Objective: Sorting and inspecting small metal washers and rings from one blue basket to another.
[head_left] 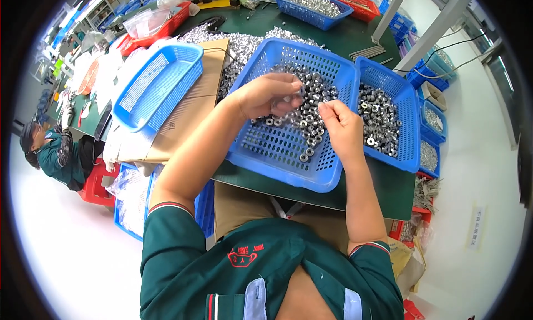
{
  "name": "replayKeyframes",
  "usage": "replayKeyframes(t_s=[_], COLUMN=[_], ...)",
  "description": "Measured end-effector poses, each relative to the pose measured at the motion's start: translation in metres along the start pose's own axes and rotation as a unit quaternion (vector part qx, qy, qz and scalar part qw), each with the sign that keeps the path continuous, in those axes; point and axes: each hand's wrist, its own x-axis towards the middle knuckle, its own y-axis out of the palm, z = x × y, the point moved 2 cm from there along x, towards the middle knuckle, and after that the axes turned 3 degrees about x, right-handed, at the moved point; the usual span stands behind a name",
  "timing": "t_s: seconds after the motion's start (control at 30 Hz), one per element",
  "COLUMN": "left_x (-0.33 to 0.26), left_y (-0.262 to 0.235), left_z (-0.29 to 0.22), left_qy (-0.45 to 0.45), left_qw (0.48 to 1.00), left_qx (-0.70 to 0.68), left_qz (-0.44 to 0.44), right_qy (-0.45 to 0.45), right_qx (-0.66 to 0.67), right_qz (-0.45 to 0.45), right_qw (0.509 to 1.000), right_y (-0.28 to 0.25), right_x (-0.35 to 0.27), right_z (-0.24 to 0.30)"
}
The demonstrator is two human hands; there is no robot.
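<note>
A blue perforated basket (pixel 255 148) lies in front of me on the table, with small shiny metal rings (pixel 311 126) heaped toward its far and right side. Above the heap is my left hand (pixel 266 97), its fingers curled and partly smeared by motion. Something small and greyish shows at its fingertips, too blurred to name. My right hand (pixel 344 132) hovers over the basket's right part, thumb and forefinger pinched together; what they hold, if anything, is hidden. A few loose rings sit nearer to me on the basket's floor.
Another blue basket (pixel 410 126) of metal rings adjoins on the right. At left, an empty blue basket (pixel 161 87) rests on cardboard (pixel 180 120). Loose metal parts (pixel 239 42) pile behind. A seated person (pixel 58 153) works at far left; a grey post (pixel 425 37) rises at right.
</note>
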Motion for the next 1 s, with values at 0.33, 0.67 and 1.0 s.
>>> replayKeyframes(t_s=[0.33,0.67,1.0], left_x=[0.006,0.004,0.012], left_y=[0.012,0.013,0.009], left_z=[0.009,0.014,0.017], left_qy=[-0.019,-0.02,-0.058], left_qw=[0.997,0.997,0.997], left_qx=[0.074,0.074,0.017], left_qz=[0.013,0.0,0.048], right_qy=[-0.003,-0.088,-0.236], right_qx=[-0.023,-0.075,-0.193], right_qz=[0.026,0.03,-0.005], right_qw=[0.999,0.993,0.952], right_y=[0.001,0.005,0.004], right_x=[0.003,-0.001,-0.004], right_z=[0.002,0.011,0.021])
